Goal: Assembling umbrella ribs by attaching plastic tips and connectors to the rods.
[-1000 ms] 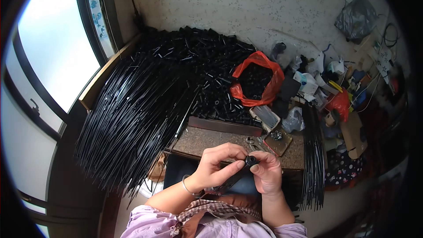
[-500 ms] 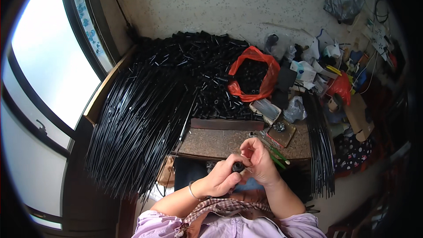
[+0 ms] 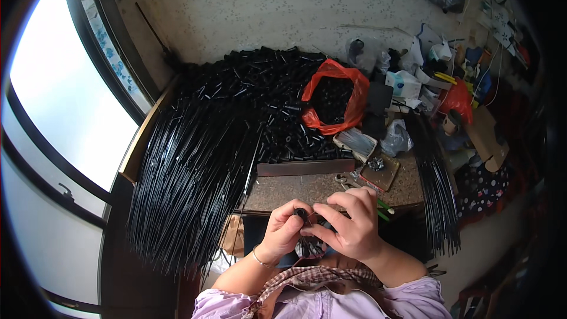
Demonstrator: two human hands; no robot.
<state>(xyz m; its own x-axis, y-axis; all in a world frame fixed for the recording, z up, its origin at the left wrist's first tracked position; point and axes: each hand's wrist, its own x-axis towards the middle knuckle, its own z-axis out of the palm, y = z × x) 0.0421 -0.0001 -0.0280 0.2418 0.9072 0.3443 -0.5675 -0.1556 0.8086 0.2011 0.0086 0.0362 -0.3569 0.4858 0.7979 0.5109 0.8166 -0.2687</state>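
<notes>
**Hands and black piece drift left over the lap as the right fingers draw in**

Since half a second ago, the left hand [image 3: 282, 233] has shifted a little to the left with its black piece [image 3: 300, 214], and the right hand [image 3: 356, 227] has turned so that its index finger and thumb now point at that piece — earlier its fingers were curled upward beside it.

The left hand pinches the black piece between thumb and fingers, its round, hollow-looking end facing up, just off the near edge of the bench [image 3: 283, 192]. The right thumb and index finger stand apart, their tips right next to the piece; I cannot tell whether they touch it or grip something thin.

Beyond the hands, a low brown strip [image 3: 305, 168] borders a heap of black parts [image 3: 248, 77]. A red plastic bag [image 3: 354, 110] stands open at the heap's right, with more dark parts inside. Long black rods [image 3: 189, 195] fan out at left, and a smaller bundle of rods [image 3: 436, 195] hangs over the bench's right side. Nearer the right hand lie a shallow tin [image 3: 387, 178] with small shiny bits and green-handled tools [image 3: 385, 207] — partly hidden behind that hand.
</notes>
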